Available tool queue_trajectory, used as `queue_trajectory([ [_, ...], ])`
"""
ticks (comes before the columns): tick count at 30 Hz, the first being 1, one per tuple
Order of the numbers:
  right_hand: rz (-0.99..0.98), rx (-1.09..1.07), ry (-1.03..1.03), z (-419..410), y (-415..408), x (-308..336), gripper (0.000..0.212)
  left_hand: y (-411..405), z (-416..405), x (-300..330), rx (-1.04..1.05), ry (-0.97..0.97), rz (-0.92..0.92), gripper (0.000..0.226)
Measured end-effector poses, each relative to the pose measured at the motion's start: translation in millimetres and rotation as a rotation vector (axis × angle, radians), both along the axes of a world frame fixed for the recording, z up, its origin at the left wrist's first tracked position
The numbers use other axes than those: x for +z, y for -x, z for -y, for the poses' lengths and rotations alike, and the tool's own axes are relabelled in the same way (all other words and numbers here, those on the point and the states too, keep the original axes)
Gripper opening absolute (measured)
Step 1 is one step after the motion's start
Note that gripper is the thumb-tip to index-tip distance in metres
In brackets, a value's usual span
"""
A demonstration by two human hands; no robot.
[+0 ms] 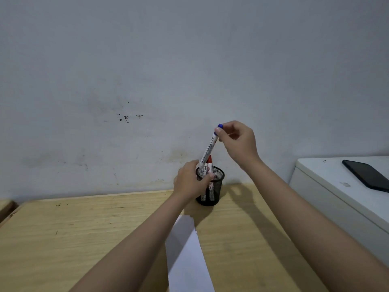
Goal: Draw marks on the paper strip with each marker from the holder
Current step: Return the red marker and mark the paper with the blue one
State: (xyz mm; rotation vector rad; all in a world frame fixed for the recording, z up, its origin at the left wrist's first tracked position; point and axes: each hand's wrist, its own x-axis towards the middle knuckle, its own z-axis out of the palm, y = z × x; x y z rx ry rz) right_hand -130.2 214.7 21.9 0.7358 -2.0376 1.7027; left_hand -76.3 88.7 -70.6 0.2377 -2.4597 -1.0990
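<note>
A black mesh holder [213,187] stands on the wooden table near the wall. My left hand [189,182] wraps around its left side and rim. My right hand [237,142] pinches the blue-capped top of a white marker [208,149], which tilts with its lower end at the holder's mouth. A red-capped marker [209,163] stands upright inside the holder, and another marker body shows through the mesh. A white paper strip [185,256] lies on the table in front of the holder, running toward me, partly under my left forearm.
The wooden table [84,232] meets a grey, stained wall behind. A white cabinet [336,186] stands at the right with a black phone [368,173] on top. Another piece of wood shows at the far left edge.
</note>
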Motion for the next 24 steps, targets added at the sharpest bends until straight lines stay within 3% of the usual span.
queue_trajectory([
  [4,0.123,0.117,0.229,-10.1,-32.5,-12.2,0.006,-28.6,3.5,8.1,0.007,-0.111,-0.152,0.026],
  [7,0.274,0.131,0.324,-17.2,-50.9,-24.8,0.009,-54.0,10.9,17.8,-0.056,-0.314,-0.182,0.005],
  [11,0.496,0.158,0.401,-24.8,-62.6,-43.0,0.005,-87.4,18.7,30.4,-0.241,-0.577,-0.238,0.013],
  [14,0.558,0.184,0.348,-24.6,-71.6,-54.5,0.003,-99.6,19.8,35.1,-0.200,-0.668,-0.271,0.010],
  [16,0.484,0.150,0.198,-23.1,-77.9,-59.3,0.005,-102.7,21.8,38.8,-0.156,-0.672,-0.286,0.007],
  [20,0.156,0.112,-0.176,-21.5,-90.6,-60.8,0.005,-107.4,26.5,53.6,-0.140,-0.580,-0.285,0.009],
  [24,0.054,0.147,-0.234,-13.8,-99.1,-51.9,0.011,-107.4,26.3,68.1,-0.203,-0.446,-0.242,0.019],
])
